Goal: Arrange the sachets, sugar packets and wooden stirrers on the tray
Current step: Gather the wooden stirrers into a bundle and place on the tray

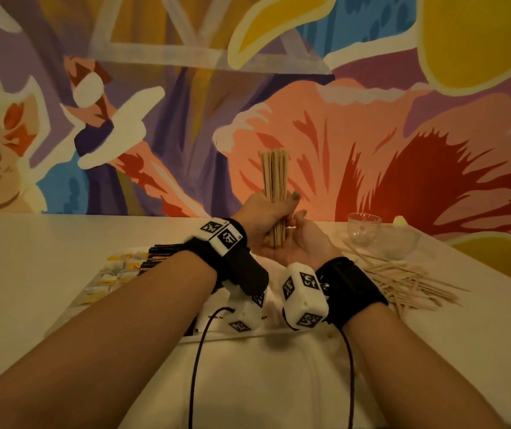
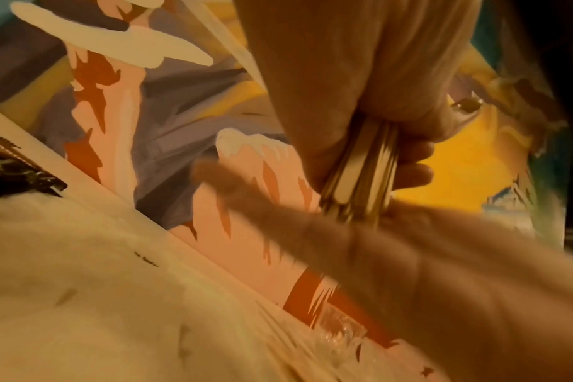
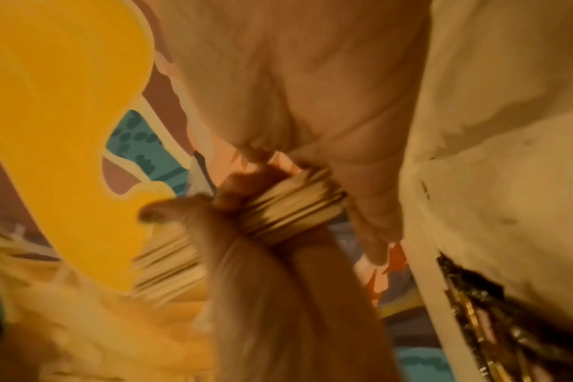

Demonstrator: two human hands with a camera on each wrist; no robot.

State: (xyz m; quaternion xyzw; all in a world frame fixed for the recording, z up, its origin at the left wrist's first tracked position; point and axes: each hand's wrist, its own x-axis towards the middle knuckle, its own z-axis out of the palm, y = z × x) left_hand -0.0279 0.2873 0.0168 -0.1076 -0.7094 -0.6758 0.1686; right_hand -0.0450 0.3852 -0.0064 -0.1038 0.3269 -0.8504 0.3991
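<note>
left hand (image 1: 263, 218) grips stirrer bundle (image 1: 274, 178) upright above tray (image 1: 232, 335) | right hand (image 1: 302, 243) flat, palm under bundle ends | head view alone shows loose stirrers (image 1: 403, 283) right of tray, glass cup (image 1: 363, 228) behind them | left wrist view shows bundle ends on palm

no words can be read. there is tiny black print on a white packet (image 2: 146, 259) and on white packets (image 1: 217, 318) in the tray, but it is too small and blurry. the wrist bands (image 1: 224, 235) carry black-and-white square code marks.
</note>
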